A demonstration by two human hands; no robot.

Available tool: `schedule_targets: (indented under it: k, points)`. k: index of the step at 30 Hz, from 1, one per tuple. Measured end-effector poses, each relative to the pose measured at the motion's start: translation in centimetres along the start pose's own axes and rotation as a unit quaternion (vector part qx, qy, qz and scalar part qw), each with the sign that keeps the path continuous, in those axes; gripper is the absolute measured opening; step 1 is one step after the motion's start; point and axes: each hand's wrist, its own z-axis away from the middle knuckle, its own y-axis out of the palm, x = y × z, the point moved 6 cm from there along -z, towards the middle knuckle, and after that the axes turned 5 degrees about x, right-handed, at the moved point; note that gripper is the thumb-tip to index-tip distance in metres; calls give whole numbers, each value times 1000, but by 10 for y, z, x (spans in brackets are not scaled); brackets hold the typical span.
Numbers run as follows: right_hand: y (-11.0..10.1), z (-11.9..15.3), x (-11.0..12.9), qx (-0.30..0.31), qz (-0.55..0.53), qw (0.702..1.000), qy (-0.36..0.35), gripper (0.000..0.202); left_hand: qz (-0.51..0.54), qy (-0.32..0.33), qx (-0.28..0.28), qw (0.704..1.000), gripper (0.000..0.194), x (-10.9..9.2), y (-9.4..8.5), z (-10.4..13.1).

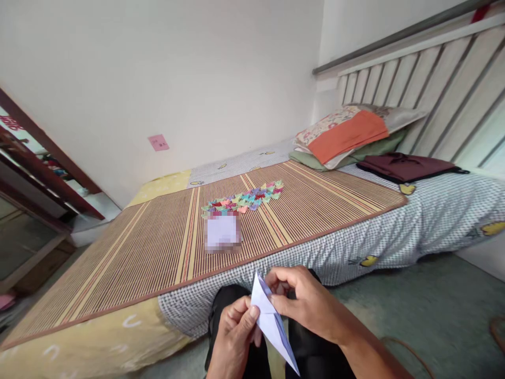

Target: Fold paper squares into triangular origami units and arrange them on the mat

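A pale lavender folded paper, long and pointed at both ends, is held between my hands above my knees. My left hand pinches its left edge, thumb on top and fingers underneath. On the other side, my right hand grips the upper right part, with its thumb on a layer of the paper and its fingers curled behind. The layers stand slightly apart along the right edge. Rows of small coloured paper folds lie on the mat, and close by is a pale, blurred paper stack.
A striped bamboo mat covers the bed in front of me. Pillows and a folded maroon bag or cloth lie by the white slatted headboard. A pink note is stuck on the wall.
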Motion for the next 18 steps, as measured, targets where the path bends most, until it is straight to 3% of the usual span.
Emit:
schedule_targets:
  k: [5,11,14,18]
  points:
    - [-2,2,-10,5,29,999,15,10,-38,0,-20,999,46,3,-6,-3]
    - [0,-2,-21,-25,-26,999,2,11,19,-8,-53,998,40,3,-10,-3]
    - [8,-3,-23,1,-24,1000,0,9,53,-5,-48,997,40,-1,-8,-3]
    - [15,-3,-25,-30,40,998,-28,23,53,4,-39,998,38,-1,-4,-4]
